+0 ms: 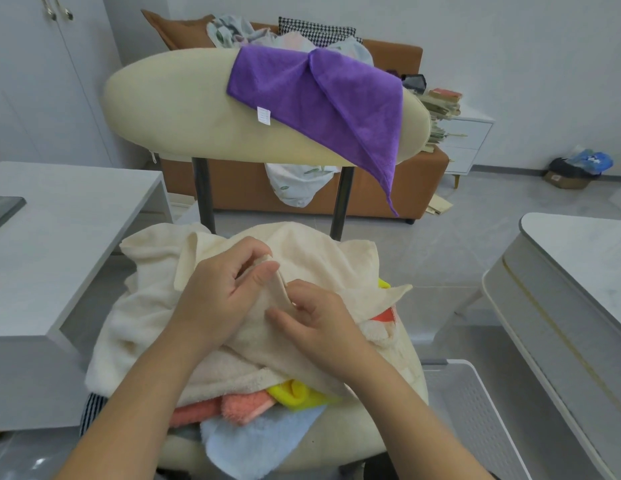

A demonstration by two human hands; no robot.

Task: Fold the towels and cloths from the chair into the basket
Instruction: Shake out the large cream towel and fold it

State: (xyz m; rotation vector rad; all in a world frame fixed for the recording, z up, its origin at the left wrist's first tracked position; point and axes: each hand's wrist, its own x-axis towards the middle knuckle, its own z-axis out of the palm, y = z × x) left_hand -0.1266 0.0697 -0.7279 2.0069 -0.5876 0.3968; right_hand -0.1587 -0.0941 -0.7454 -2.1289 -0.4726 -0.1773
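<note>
1. left hand (226,282) and right hand (319,320) both pinch the cream towel's (302,247) edge, on the chair (170,109) seat.
2. coloured cloths (253,441) lie mostly buried beneath it.
3. basket (475,410) at lower right, cut off by the frame.

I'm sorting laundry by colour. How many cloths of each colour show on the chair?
purple cloth: 1
cream towel: at least 1
yellow cloth: at least 1
coral cloth: at least 1
blue cloth: 1
striped cloth: 1
Total: at least 6; folds may hide more.
</note>
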